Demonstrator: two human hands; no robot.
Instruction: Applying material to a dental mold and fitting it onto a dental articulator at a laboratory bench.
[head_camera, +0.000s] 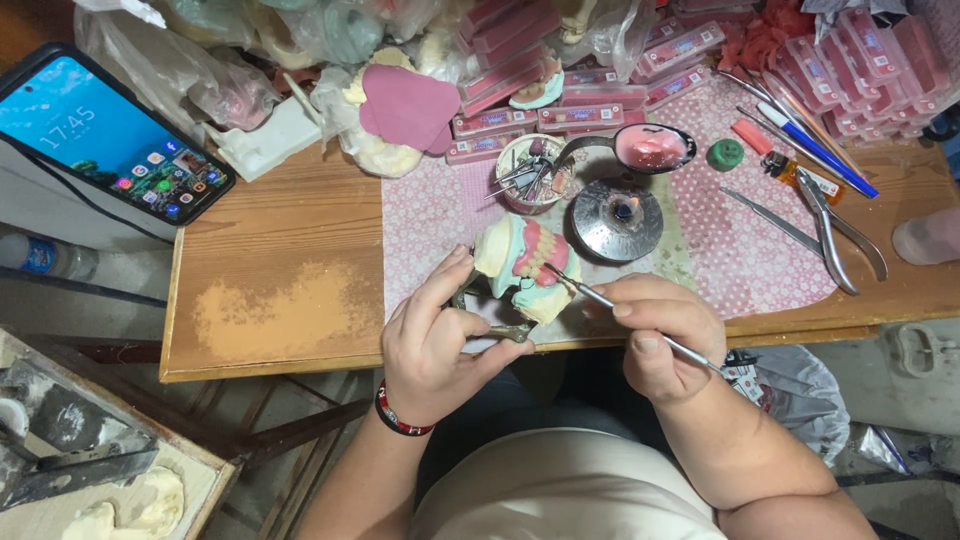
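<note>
Cluttered wooden bench (280, 300); at near edge, left hand (435, 340) clasping denture model (525, 265), right hand (660, 335) pinching metal carving tool (600, 298); wax trimming underway, steadiness needed.

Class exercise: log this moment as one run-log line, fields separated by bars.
left hand: holds denture model on metal frame | right hand: holds thin metal tool, tip at pink wax | behind: small burner, spoon of pink wax

The denture model (524, 268) is a pair of cream plaster casts carrying pink wax gums and rows of pale teeth, set in a dull metal hinge frame (497, 328). It is tilted above the front edge of the table. The thin metal tool (640, 325) is a slim steel rod, its tip touching the pink wax.
</note>
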